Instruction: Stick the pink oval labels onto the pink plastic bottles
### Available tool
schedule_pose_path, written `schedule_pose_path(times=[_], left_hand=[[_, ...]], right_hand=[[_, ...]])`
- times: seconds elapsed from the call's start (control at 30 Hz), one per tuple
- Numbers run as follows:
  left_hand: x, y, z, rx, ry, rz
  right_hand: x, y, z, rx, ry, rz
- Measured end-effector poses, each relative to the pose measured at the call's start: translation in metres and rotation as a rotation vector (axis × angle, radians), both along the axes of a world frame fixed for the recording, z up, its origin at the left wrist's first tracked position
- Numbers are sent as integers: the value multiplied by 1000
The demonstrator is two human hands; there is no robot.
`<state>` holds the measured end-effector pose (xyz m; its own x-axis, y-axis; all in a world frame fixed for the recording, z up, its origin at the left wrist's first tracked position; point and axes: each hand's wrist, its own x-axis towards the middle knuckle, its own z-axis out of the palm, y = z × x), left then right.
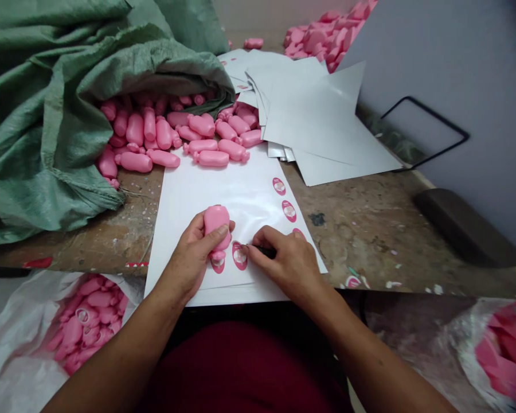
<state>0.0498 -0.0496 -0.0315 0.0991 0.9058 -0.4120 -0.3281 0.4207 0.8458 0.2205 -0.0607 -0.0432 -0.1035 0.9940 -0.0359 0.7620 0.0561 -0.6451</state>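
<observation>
My left hand [193,244] is closed around a small pink plastic bottle [217,221], its narrow neck toward me. The bottle is held over a white sticker sheet [189,195] and partly covers an oval sticker [218,265]. Just right of it is another pink-and-white oval sticker [239,256]. At that sticker's right edge, my right hand [279,252] pinches a slim tool with a black handle [267,251]; its kind is mostly hidden by the fingers. More oval stickers [289,211] run along the sheet's right side.
Several pink bottles [210,158] spill from a green woven sack [69,115] onto the sheet's far end. White sheets [309,109] lie fanned behind. Below the table's front edge, a white bag [21,321] of bottles stands left, a clear bag [468,344] of pink pieces right.
</observation>
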Motion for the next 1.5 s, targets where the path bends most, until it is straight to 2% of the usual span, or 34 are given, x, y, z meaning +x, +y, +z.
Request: schedule_pose_path(times=[0.13,0.27,0.43,0.53,1.03,1.33,1.5], left_hand=[[-1,0,-2,-13,15,3],[2,-5,3,-2,-3,18],[10,-20,15,-108,-187,-19],[13,-27,20,-129,-222,-31],[17,-35,23,-156,-158,-61],[14,-37,14,-92,-126,-54],[12,-38,15,-73,-31,-117]], right_hand=[[10,1,15,-237,491,-58],[11,-1,24,-272,691,-88],[2,-2,26,-281,743,-36],[1,-2,25,-317,768,-13],[0,-3,23,-362,806,-19],[-1,-3,23,-357,805,-23],[-2,-3,21,-326,790,-4]])
